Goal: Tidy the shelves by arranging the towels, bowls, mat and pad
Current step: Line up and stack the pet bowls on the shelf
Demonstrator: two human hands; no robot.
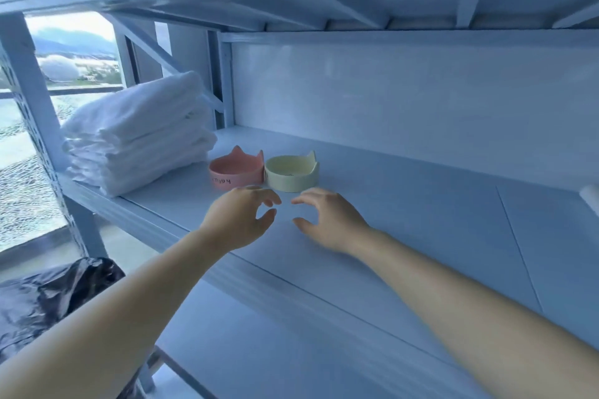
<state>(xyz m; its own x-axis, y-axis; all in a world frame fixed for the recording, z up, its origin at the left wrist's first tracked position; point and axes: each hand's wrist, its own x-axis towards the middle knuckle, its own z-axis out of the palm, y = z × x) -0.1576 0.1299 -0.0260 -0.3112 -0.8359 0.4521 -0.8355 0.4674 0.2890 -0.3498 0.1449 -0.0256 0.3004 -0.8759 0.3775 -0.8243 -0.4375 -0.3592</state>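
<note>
Bowls: pink bowl (236,172) and yellow bowl (291,176) sit side by side on the middle shelf (421,220), both upright, cat-ear points on the rims. The gap between them is very thin and I can't tell if they touch.

Left hand (240,220): fingers loosely curved, thumb apart from the index, medium spread, holds nothing. It hovers just in front of the pink bowl, not touching it.

Right hand (327,220): same pose mirrored, fingers curved, thumb low, holds nothing, just in front of the yellow bowl. Can't tell whether its palm rests on the shelf board. Fingertips of the two hands are near each other but apart.

Contents: the yellow bowl shows a small dark mark on its inner floor, too small to identify. The pink bowl's interior is mostly hidden by its rim, and there is dark lettering on its outer wall.

Towels (136,136): white, folded, one stack at the left end of the same shelf, just left of the pink bowl.

Black bag (48,295) is below left, outside the rack. Small white object (590,196) at the right edge, cut off.
</note>
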